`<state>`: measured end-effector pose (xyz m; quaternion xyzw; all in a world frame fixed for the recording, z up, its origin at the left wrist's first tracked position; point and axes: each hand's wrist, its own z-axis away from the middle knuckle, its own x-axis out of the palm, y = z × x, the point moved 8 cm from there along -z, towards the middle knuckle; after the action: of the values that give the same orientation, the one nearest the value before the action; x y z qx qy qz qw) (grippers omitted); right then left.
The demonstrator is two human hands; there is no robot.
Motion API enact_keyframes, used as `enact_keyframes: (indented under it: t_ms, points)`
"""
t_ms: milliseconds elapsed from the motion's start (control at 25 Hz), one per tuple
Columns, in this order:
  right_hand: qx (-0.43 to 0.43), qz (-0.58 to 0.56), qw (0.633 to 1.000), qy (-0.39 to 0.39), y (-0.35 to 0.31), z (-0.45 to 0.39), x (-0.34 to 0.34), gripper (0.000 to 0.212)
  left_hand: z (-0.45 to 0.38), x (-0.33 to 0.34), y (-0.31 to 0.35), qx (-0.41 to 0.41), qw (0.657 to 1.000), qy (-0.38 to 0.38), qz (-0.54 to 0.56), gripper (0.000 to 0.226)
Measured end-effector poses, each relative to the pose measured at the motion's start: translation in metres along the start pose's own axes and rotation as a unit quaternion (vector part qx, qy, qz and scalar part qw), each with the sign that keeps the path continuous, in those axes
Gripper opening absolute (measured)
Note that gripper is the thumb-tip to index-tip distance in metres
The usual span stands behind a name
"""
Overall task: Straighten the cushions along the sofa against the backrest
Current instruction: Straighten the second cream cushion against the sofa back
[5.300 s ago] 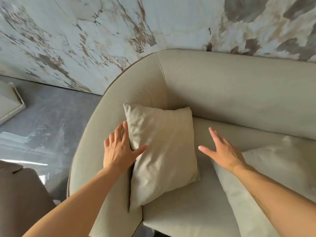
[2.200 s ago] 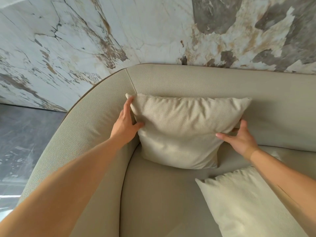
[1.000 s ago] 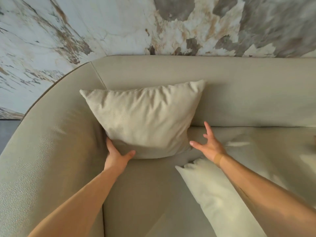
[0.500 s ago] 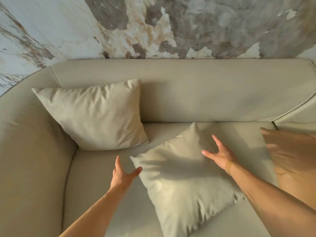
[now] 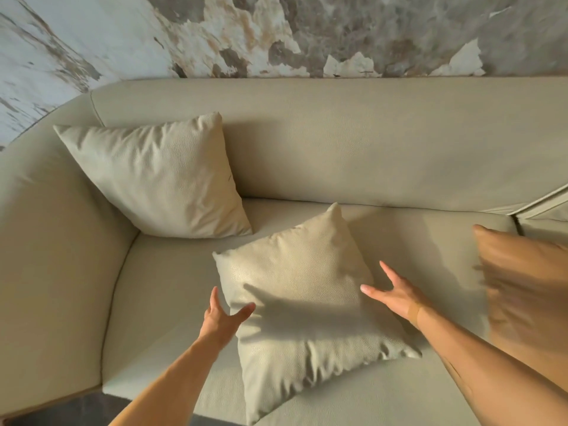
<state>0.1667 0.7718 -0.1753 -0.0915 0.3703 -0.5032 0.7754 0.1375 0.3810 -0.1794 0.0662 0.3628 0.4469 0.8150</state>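
**Second cushion up next: grab it by the sides**

So the corner cushion [image 5: 153, 176] is propped upright in the left corner, leaning on the backrest [image 5: 368, 142] and the curved arm of the sofa [image 5: 55, 241]. That one looks sorted to me.

The one in play is the middle cushion [image 5: 304, 305]. It's lying flat on the seat, turned so one corner points toward the backrest, well short of touching it. Needs standing up and squaring off.

Both hands are spread open, holding nothing. The left hand [image 5: 219, 322] is at the cushion's left edge with the thumb reaching over the fabric, and the right hand [image 5: 396, 295] is hovering at the right edge, fingers splayed. I can't tell if either is actually pressing on it yet.

Handling-wise, I'd guess it's light and squishy. The cover is wrinkled near the lower corner and the filling looks loose, so it'll sag if you pinch one corner. The fabric has a pebbly texture, so probably not slippery. Best bet is palms on the two opposite side edges, lift, rotate so an edge sits flat on the seat, then push it back till it leans on the backrest next to the first one.

There's also a tan cushion [image 5: 528, 296] off to the right, pretty blurred, lying on the seat too. Probably next in line.
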Motion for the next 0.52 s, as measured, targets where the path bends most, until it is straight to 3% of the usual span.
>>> enact_keyframes:
  t_ms: [240, 520]
  points:
    - [0.019, -0.047, 0.998, -0.042, -0.005, -0.052, 0.026, 0.100, -0.036, 0.026, -0.021, -0.062, 0.995, -0.059, 0.055, 0.104]
    - [0.025, -0.080, 0.996, -0.017, -0.013, -0.077, 0.041, 0.112, -0.068, 0.026, -0.033, -0.074, 0.985, -0.073, 0.139, 0.107]
